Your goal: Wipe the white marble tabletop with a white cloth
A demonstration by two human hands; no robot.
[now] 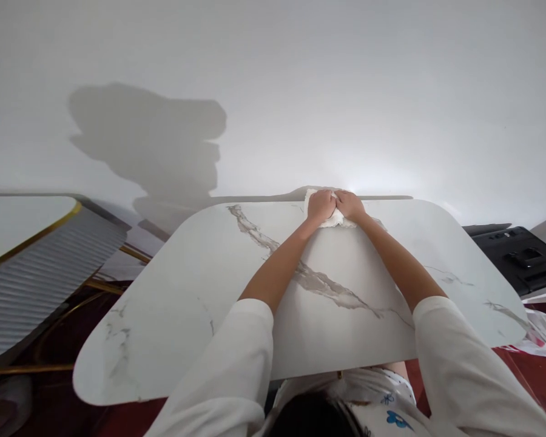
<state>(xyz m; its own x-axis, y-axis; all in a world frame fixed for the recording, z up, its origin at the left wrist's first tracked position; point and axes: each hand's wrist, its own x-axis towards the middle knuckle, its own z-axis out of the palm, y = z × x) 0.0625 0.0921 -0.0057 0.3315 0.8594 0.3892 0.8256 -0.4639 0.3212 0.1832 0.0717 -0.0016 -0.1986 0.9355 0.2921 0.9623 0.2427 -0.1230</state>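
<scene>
A white cloth (339,220) lies bunched on the far edge of a white marble-patterned table (186,291), close to the wall. My left hand (322,206) presses down on its left part with the fingers curled over it. Beside it, touching at the fingertips, my right hand (349,205) grips the right part of the cloth. Both arms stretch forward across the tabletop. The cloth's middle is partly hidden under my hands.
A white wall (273,109) rises right behind the table. At the left stands a gold-edged table (27,215) with a ribbed grey side. To the right is a black appliance (521,258), with a clear plastic bag (543,331) below it.
</scene>
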